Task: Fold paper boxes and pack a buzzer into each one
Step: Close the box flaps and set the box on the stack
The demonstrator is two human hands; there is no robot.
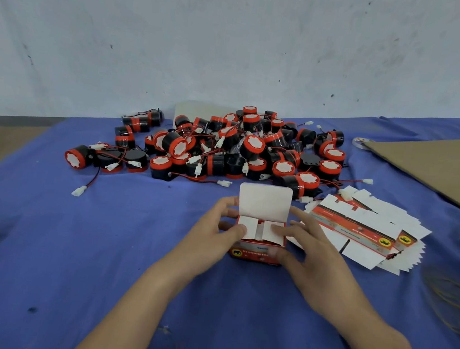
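A red paper box [257,248] sits near centre on the blue cloth [96,244], just in front of the buzzer pile [241,149]. Your left hand [215,231] grips its left side. Your right hand [309,249] presses straight fingers on the right flap [273,233]. Hold both side flaps flat, then tuck the upright lid [264,201] down squarely.

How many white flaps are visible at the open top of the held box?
3. Left small flap, folded in, touched by the left hand; right small flap, under the right hand; large flap, upright at the far edge of the box. Others may be hidden.
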